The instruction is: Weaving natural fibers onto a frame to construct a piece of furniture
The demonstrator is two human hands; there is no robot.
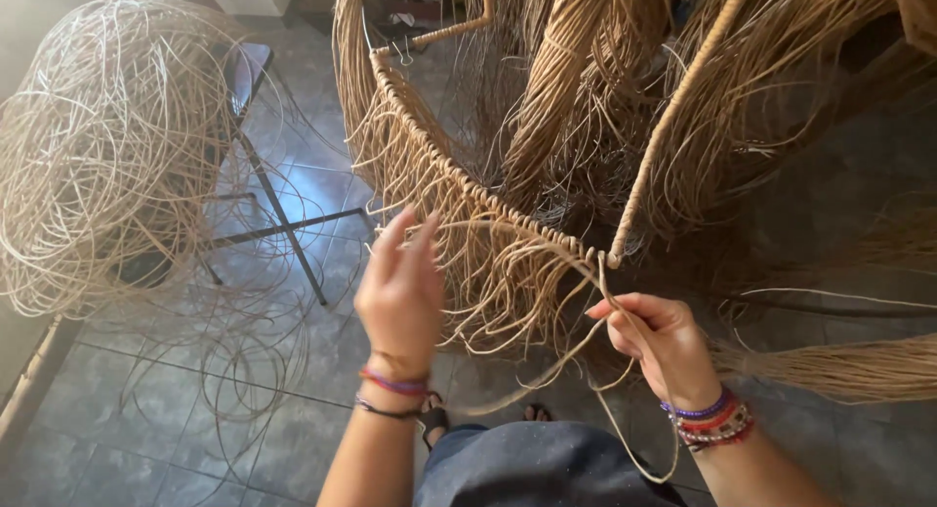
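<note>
The person stands over a big woven frame [459, 190] made of tan cane. A curved rim runs across it, wrapped tight, and many loose ends hang down from it like a fringe.

The right hand [659, 346] has its grip pressed together, pinching one thin strand [603, 292]. The strand goes up from the fingers to the rim, just where a wrapped rod [673, 117] meets it.

The left hand [400, 297] is lifted in front of the fringe. Its fingers are spread, and it holds nothing. Both wrists wear bead bands.

A big messy pile of cane [107, 146] sits on a stand at the left. Loose loops lie on the grey tile floor [293, 429] below.
</note>
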